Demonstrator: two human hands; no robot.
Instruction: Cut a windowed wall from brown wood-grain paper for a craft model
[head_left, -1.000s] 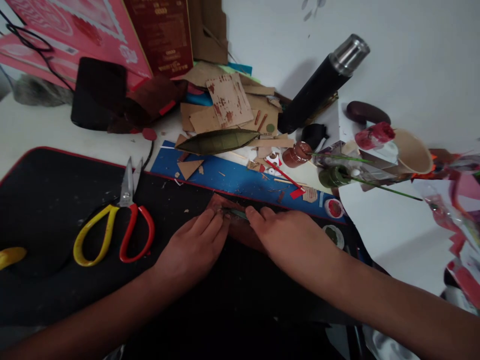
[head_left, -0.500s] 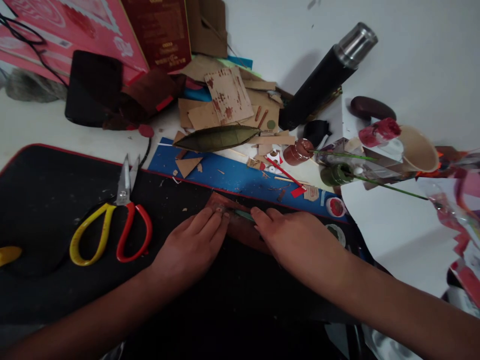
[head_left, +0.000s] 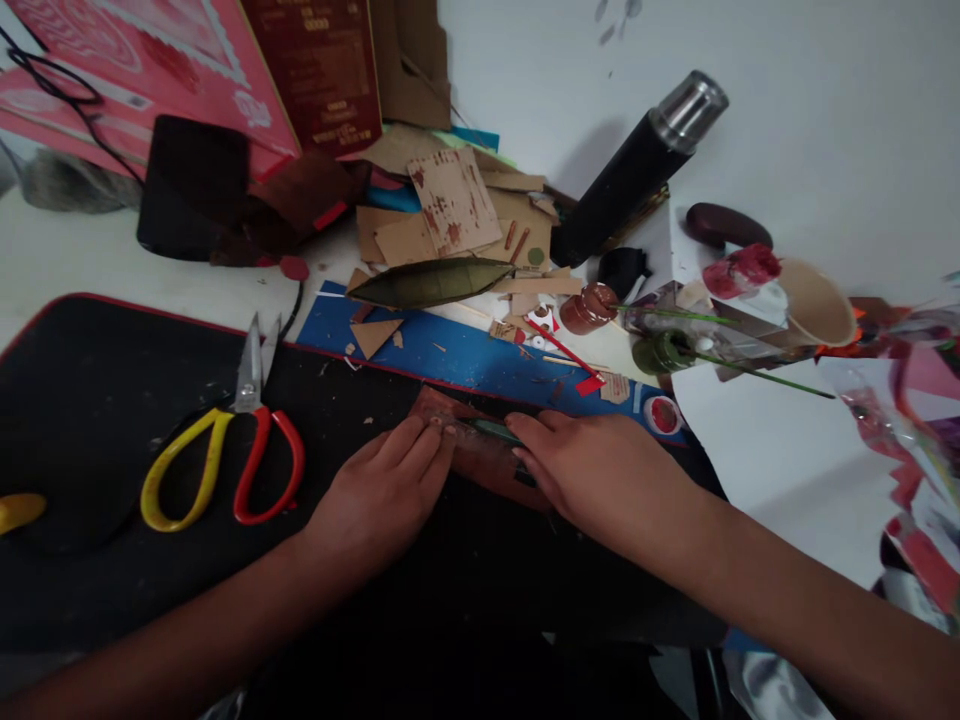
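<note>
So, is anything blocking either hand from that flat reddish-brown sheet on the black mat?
Nothing visible does: the left hand rests directly on the flat reddish-brown sheet, and the right hand appears to hold a slim greenish tool over it. The metal scissors lie aside, to the left.

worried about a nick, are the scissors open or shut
Open, slightly: the blades of the scissors form a narrow V, with a gap between their tips.

flat reddish-brown piece point(head_left: 487, 470): landmark | bare left hand point(head_left: 386, 485): fingertips on its left part | bare right hand point(head_left: 600, 460): holds slim greenish tool point(head_left: 491, 429) above it | yellow-and-red-handled steel scissors point(head_left: 248, 393): left of it | flat black mat point(head_left: 90, 410): beneath it
</note>
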